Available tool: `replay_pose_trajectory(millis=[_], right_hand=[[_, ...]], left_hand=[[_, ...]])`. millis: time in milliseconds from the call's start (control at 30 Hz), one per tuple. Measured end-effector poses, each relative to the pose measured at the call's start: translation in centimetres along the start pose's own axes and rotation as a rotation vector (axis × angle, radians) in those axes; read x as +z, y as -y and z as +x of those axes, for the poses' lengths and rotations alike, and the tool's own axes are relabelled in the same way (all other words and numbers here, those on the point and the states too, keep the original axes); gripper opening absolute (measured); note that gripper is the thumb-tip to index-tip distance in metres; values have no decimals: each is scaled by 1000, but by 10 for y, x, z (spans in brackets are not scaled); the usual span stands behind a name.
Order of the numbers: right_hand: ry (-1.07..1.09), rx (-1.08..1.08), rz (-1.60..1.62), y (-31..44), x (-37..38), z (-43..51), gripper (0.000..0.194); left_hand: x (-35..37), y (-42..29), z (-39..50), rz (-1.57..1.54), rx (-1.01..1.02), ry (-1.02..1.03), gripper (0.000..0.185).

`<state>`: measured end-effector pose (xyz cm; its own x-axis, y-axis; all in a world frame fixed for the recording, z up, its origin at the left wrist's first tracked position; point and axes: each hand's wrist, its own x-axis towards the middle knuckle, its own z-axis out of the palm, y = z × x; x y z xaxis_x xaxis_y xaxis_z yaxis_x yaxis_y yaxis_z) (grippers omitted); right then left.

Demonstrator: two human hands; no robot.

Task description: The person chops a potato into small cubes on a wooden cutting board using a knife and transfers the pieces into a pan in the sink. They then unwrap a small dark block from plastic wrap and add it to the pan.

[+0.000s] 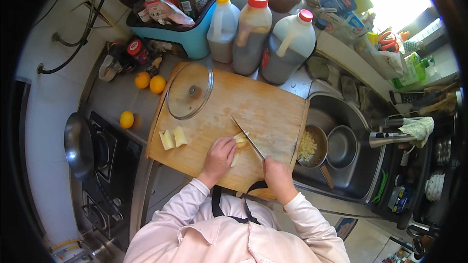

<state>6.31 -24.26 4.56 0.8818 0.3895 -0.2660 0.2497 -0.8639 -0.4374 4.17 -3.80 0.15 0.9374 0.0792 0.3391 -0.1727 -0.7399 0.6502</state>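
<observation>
My right hand (277, 176) grips the handle of a kitchen knife (250, 139), its blade pointing up and left over the wooden cutting board (270, 111). Under my left hand (220, 156), bent fingers press on pale yellow vegetable strips (241, 139) just left of the blade. One more strip (235, 160) lies close to my left fingertips. Two larger pale yellow chunks (173, 138) rest on the board's left part. A round glass lid (190, 90) lies at its upper left. Diced pale yellow pieces (307, 147) sit in a small pan to the right.
Right of the board, the sink (360, 179) holds the wooden-handled pan (321, 145) and a metal bowl (342, 147). Large jugs (253, 36) stand behind the board. Several orange fruits (157, 84) lie left, near the gas stove (122, 175) with its wok (78, 147).
</observation>
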Motion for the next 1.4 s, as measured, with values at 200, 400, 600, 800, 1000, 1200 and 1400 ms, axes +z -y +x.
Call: replay_pose_trajectory(millis=[200, 400, 600, 800, 1000, 1200, 1400], right_hand=[[-68, -39, 119, 1, -6, 4, 20], [-18, -23, 105, 7, 11, 5, 23], [-63, -67, 192, 7, 2, 11, 23], [8, 5, 94, 22, 16, 11, 23], [-61, -30, 203, 24, 10, 12, 24], [16, -22, 56, 33, 15, 11, 24], [-32, -94, 118, 23, 13, 18, 23]], left_hand=[[-4, -10, 9, -39, -19, -48, 16], [1, -2, 8, -32, -8, -1, 21], [-17, -17, 4, 24, -16, 42, 46], [-20, -7, -21, 88, -45, 92, 49], [-22, 0, -24, -24, 7, 59, 38], [-23, 2, -27, -93, 2, 32, 30], [-7, -9, -33, -89, -54, -32, 32]])
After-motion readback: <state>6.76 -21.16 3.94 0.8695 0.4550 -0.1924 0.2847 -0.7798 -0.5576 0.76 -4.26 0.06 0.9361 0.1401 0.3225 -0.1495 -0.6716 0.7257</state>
